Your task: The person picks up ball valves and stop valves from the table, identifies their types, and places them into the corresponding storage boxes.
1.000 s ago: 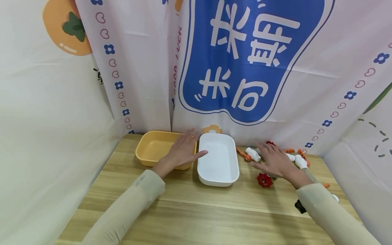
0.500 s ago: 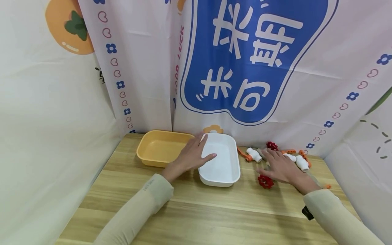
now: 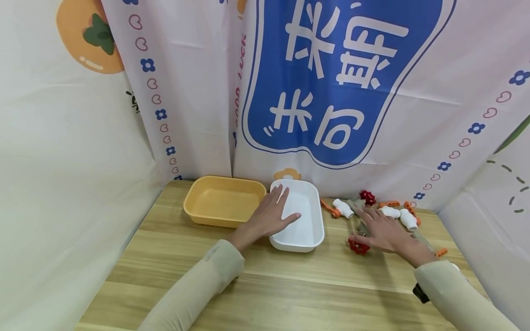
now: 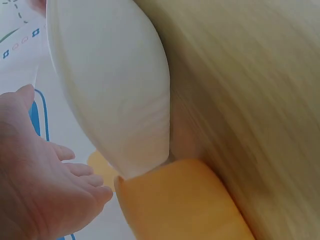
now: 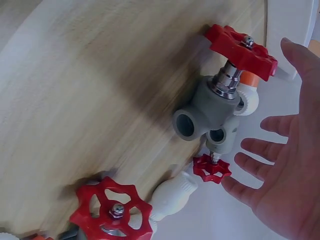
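Observation:
My left hand (image 3: 269, 217) is held with fingers spread over the left side of a white tray (image 3: 304, 220); its fingers are empty. The left wrist view shows that hand (image 4: 55, 175) beside the tray's wall (image 4: 115, 85). My right hand (image 3: 383, 230), also empty with fingers extended, hovers over several valves. Nearest its thumb in the right wrist view is a grey stop valve (image 5: 207, 107) with a red handwheel (image 5: 242, 49). A second grey valve (image 5: 223, 137) lies near the fingertips. Another red handwheel (image 5: 114, 212) and a white valve (image 5: 172, 194) are lower in that view.
A yellow tray (image 3: 223, 219) stands left of the white one, against the patterned cloth backdrop (image 3: 198, 151). White valves (image 3: 342, 208) with orange handles (image 3: 329, 208) lie at the back right of the wooden table (image 3: 265, 289). A small orange piece (image 3: 441, 252) lies farther right.
My left hand has shifted right, from over the yellow tray to over the white tray. The right hand has drifted slightly right and nearer the front, still empty.

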`<state>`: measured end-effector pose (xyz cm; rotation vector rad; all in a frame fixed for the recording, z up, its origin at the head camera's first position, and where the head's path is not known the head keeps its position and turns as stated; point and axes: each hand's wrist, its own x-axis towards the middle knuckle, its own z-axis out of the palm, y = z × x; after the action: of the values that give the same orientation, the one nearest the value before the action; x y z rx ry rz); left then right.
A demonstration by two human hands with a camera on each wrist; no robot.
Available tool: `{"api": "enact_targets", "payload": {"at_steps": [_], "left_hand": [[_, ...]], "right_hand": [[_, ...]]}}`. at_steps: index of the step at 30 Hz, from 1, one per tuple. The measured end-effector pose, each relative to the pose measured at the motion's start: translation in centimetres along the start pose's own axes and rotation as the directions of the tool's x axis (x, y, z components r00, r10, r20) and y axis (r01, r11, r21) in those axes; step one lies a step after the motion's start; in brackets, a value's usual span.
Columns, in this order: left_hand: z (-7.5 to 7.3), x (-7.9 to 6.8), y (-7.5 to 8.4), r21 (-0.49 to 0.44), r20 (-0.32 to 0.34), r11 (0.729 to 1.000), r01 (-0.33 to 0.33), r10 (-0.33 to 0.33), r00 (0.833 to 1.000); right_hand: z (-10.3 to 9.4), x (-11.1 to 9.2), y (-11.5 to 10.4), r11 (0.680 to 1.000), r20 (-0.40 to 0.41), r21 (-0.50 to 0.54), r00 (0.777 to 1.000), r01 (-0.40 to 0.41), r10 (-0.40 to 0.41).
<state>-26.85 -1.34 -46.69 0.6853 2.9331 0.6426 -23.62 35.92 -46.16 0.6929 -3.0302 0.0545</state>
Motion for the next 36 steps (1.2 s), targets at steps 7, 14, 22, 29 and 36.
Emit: {"api": "enact_targets", "payload": {"at_steps": [7,14,22,29,36], "left_hand": [[0.6,0.4,0.4,-0.015,0.026,1.0,0.012,-0.012,1.0],[1.3,0.6,0.5,-0.036,0.038,0.999,0.031,-0.03,0.999],[1.7,0.8,0.7,-0.045,0.03,0.999,0.027,-0.025,0.999],[2.0,1.0,0.6,-0.042,0.02,0.999,0.015,-0.015,1.0],[2.4,1.4,0.5,-0.049,0.01,0.999,0.003,-0.003,1.0]], "right_hand": [[0.7,-0.4,0.4,1.0,-0.009,-0.006,1.0,0.014,-0.014],[1.2,-0.8,0.5,1.0,0.046,0.018,0.999,-0.01,0.009],[1.3,-0.9,0.3,0.998,0.067,0.063,0.998,-0.024,0.019],[2.2,-1.1,0.7,0.995,0.074,0.098,0.997,-0.024,0.016],[2.9,-1.2,0.9,0.994,0.064,0.108,0.998,-0.005,-0.002]]}}
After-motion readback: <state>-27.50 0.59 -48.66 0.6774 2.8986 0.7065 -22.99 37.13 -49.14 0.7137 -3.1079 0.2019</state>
